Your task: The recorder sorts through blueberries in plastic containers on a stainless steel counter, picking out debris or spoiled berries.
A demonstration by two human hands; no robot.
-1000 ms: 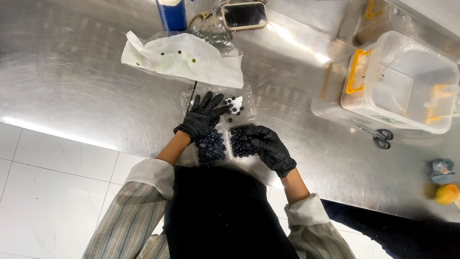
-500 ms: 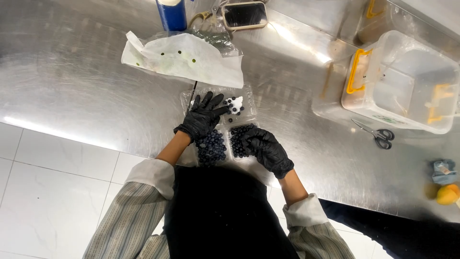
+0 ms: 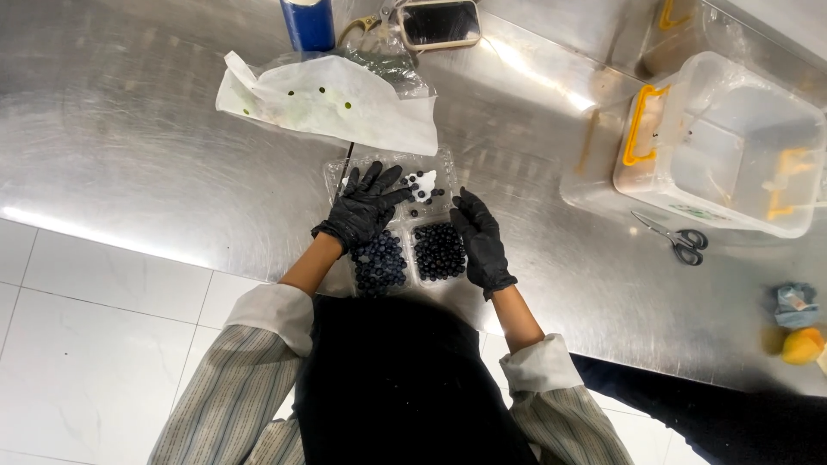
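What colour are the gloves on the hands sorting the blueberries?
Black, on both the left hand and right hand, clearest in the head view.

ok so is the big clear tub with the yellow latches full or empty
Empty, it seems. The clear tub on the steel counter sits open without a lid, and only its bare pale bottom shows through.
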